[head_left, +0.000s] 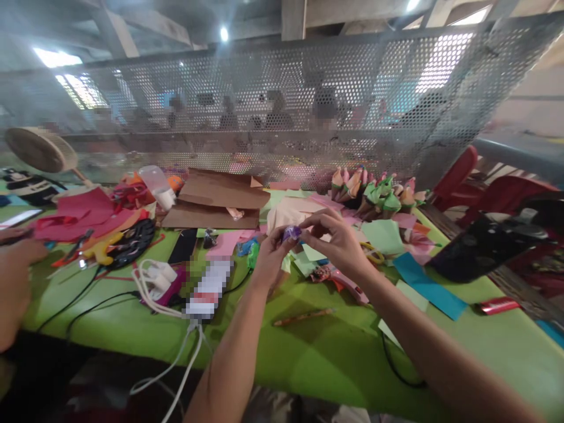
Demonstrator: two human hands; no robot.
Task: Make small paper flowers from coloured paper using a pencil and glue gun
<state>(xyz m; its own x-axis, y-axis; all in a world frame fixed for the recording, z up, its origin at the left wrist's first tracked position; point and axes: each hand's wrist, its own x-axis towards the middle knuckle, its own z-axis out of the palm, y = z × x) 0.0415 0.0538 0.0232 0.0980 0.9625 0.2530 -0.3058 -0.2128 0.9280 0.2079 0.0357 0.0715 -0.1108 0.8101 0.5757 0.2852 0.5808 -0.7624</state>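
Observation:
Above the middle of the green table, I hold a small shiny purple piece [291, 234], rounded and crinkled, like something in a wrapper. My left hand [271, 258] is closed around it with the fingertips. From the other side my right hand [332, 241] meets it, thumb and finger pinched at its right edge. Its exact kind is hidden by my fingers. Just beyond my hands lies pale crumpled paper [279, 216]. Below my right wrist rests a pink glue gun [348, 285]. A pencil [304, 317] lies nearer to me on the table [317, 352].
Paper flower bundles [381, 191] stand at the back right, before a perforated metal screen [264, 82]. A black bottle [484, 247] lies at the right. Brown cardboard [215, 197], a phone [183, 247] and white cables [145, 288] are leftward. Another person's arm [15, 282] reaches in.

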